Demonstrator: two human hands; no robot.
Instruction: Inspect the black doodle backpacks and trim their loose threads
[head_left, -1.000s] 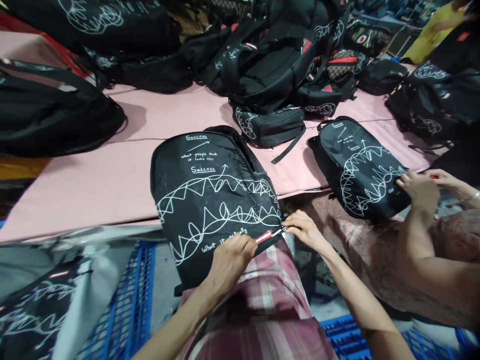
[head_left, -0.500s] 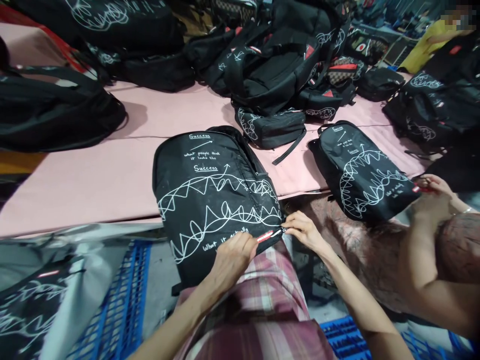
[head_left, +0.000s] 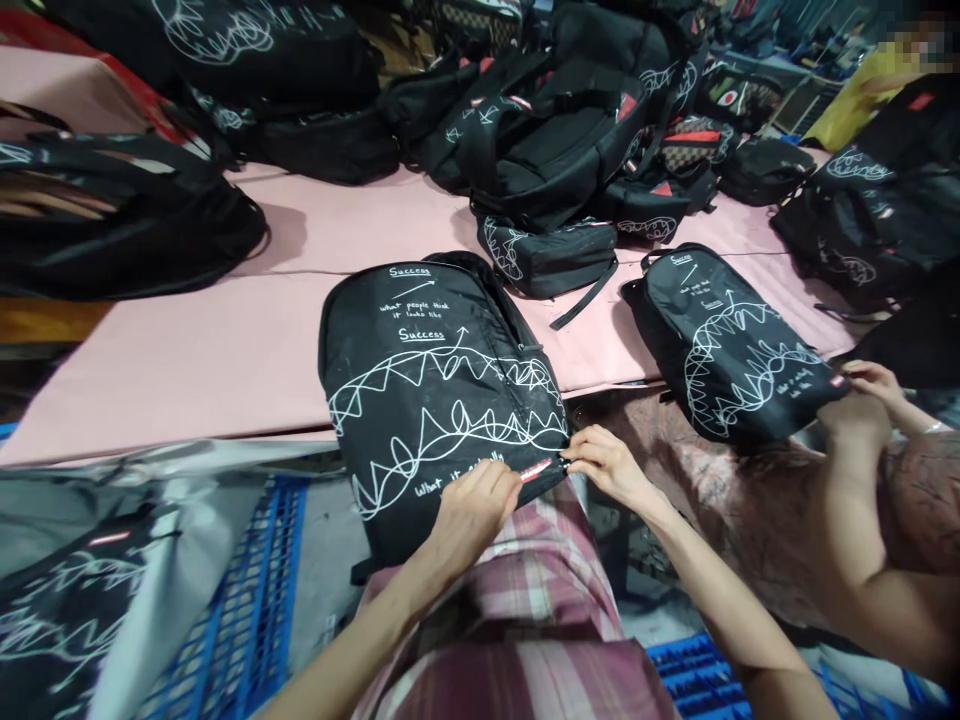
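Observation:
A black backpack with white scribbled lines and lettering lies front up, partly on the pink table edge and partly on my lap. My left hand is closed on its lower edge beside a red label. At the lower right corner my right hand pinches with thumb and forefinger. Something small and dark with a pale spot shows at those fingertips, too small to name. The backpack's back and straps are mostly hidden.
To the right, a co-worker's hands hold the lower end of a similar backpack. More black bags are heaped across the pink table. Blue plastic crates stand below. Another printed backpack is at lower left.
The view has shifted slightly, so the backpack sits a little further right. A pale sliver between the label and my right fingers no longer shows. Blurred skin-toned shapes appear over the left bag.

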